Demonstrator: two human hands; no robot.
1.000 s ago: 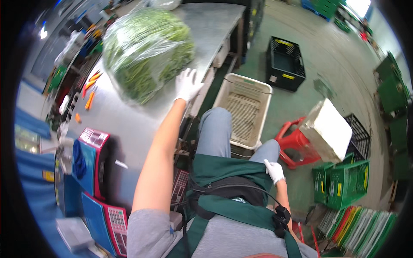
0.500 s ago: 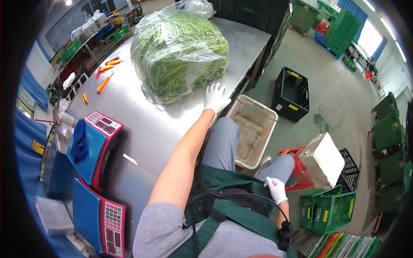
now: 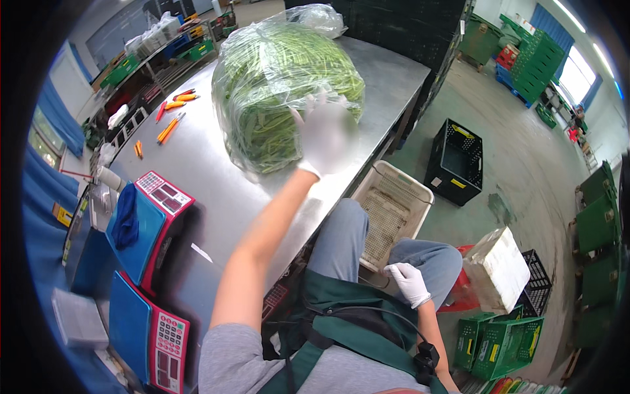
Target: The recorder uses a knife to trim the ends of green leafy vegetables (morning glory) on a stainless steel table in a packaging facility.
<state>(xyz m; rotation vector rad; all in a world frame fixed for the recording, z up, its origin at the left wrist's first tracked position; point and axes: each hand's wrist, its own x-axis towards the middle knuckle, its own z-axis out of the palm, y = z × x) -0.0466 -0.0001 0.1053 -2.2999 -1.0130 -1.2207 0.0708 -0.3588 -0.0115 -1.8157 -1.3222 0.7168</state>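
A large clear plastic bag stuffed with long green leafy vegetables point(image 3: 262, 85) sits on the metal table. My left hand point(image 3: 327, 134), in a white glove, is raised in front of the bag's near right side. It is smeared by motion, but its fingers look spread and hold nothing; whether they touch the plastic I cannot tell. My right hand point(image 3: 410, 284), also white-gloved, rests by my right thigh, its fingers loosely curled with nothing visible in them.
A dirty white basket point(image 3: 420, 207) stands beside the table, with a black crate point(image 3: 459, 187) beyond. Two scales point(image 3: 167, 197) and several orange and red cutters point(image 3: 172, 128) are on the table. A white foam box point(image 3: 495, 269) and green crates point(image 3: 508, 348) stand right.
My left hand has lifted from the table edge and moved up in front of the bag. My right hand has shifted slightly left, still curled. The whole view has tilted a little.
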